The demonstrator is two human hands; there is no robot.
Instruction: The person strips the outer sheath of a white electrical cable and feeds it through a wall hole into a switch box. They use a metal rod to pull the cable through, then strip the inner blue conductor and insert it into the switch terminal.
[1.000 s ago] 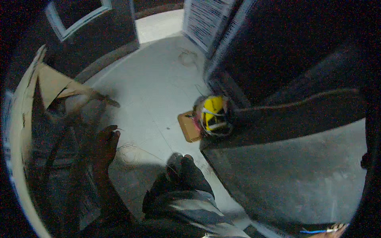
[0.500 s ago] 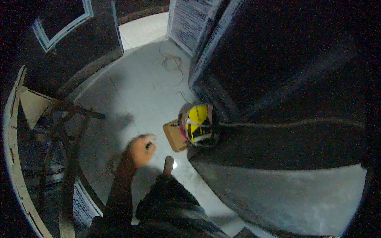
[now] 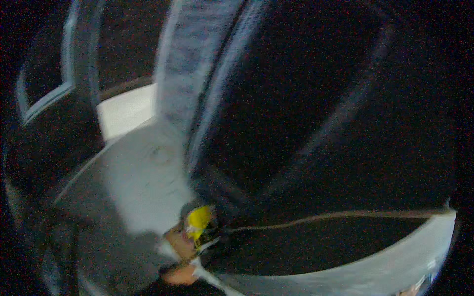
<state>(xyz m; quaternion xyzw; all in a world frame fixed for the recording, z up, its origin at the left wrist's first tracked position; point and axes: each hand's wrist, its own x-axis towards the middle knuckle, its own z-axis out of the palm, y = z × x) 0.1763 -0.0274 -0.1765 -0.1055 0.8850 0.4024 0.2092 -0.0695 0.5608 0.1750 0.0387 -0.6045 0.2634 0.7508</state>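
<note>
Yellow-and-black bundle (image 3: 199, 220), one, blurred: lower centre of the frame, up and slightly right of the left hand (image 3: 180, 274). Fingers indistinct; open or closed, cannot tell. Brown box (image 3: 180, 242), one, shallow: between bundle and hand, partly covered by the bundle in this view; contact with the fingers unclear, contents unreadable. Probable right hand (image 3: 409, 292): cut-off, skin-toned sliver at the lower right rim; finger state likewise impossible to tell.

Thin brown cord (image 3: 316, 217): running from near the bundle to the right side of the frame. Grey surface (image 3: 355, 269): pale curved band at lower right, below a dark area.

Dark panel (image 3: 286, 98): tall, filling upper centre and right, with a bluish-white edging strip (image 3: 224, 74) along its left; foot close to the bundle. Pale floor (image 3: 140, 182): open room left of and above the bundle, as far as a bright patch (image 3: 129, 111) at upper left; shadowed toward lower left.
</note>
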